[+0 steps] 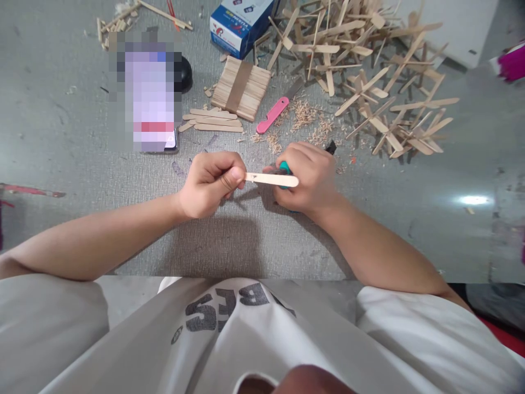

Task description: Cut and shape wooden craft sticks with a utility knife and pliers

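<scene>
A pale wooden craft stick [275, 179] lies level between my hands, with a small dark mark near its left part. My left hand [214, 184] pinches the stick's left end between thumb and fingers. Wrapped round a teal-handled tool [284, 166] is my right hand [305, 178], at the stick's rounded right end; most of the tool is hidden by the hand and stick. Just beyond the hands are wood shavings [305, 115], a pink-handled knife [273, 115], a banded bundle of sticks [254, 90] and several loose sticks [217, 120].
Crossed-stick pieces [381, 120] are heaped at the back right. A blue and white box [240, 27] stands at the back. Left of the loose sticks is a blurred-out phone [171, 142] beside a black round object [183, 74]. The grey table's [213, 241] near edge borders my shirt.
</scene>
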`<state>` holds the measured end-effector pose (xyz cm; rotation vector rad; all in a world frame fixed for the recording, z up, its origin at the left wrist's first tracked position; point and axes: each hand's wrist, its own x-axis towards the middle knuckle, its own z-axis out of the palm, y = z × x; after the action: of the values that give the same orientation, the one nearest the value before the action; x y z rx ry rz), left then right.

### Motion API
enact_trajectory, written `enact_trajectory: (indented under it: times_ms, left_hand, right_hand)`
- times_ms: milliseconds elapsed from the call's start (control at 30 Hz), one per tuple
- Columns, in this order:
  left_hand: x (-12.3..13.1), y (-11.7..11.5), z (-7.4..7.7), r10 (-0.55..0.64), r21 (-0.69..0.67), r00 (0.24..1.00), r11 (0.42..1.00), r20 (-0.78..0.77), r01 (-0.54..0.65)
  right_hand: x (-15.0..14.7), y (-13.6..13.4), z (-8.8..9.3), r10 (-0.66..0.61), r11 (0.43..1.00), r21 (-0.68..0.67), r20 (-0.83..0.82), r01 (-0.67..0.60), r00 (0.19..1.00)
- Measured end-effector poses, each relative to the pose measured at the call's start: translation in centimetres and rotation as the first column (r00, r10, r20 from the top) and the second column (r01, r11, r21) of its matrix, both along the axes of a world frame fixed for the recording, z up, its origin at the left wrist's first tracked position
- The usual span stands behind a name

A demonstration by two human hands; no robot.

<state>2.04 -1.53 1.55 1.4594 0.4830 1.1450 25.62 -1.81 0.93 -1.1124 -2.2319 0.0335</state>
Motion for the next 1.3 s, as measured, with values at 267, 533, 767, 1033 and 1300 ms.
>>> enact_trajectory:
  times_ms: [267,533,767,1033,1300]
  left_hand:
    - [-0.3,0.3,0.0,-0.042,0.015,0.999,0.999,-0.027,0.042]
    - [-0.1,0.5,0.0,0.012,0.052,1.0,0.999,0.0,-0.012]
    - [-0.4,1.2,0.1,-0.011,0.036,0.999,0.999,-0.038,0.012]
    - [-0.1,1.7,-0.1,0.035,0.017,0.999,0.999,0.023,-0.035]
    - [-0.1,1.9,-0.2,0.067,-0.073,0.998,0.995,0.014,-0.066]
  right_hand:
    - [0.2,0.5,-0.6,0.025,0.998,-0.049,-0.103,-0.03,0.994]
    - [0.2,0.5,-0.7,-0.001,0.992,-0.125,-0.097,-0.011,0.995]
    - [0.2,0.5,-0.4,0.057,0.984,-0.161,-0.119,-0.076,0.991]
    - [0.4,0.7,-0.3,0.058,0.97,-0.226,-0.133,-0.087,0.989]
    - [0.2,0.7,-0.1,0.045,0.963,-0.26,-0.128,-0.077,0.991]
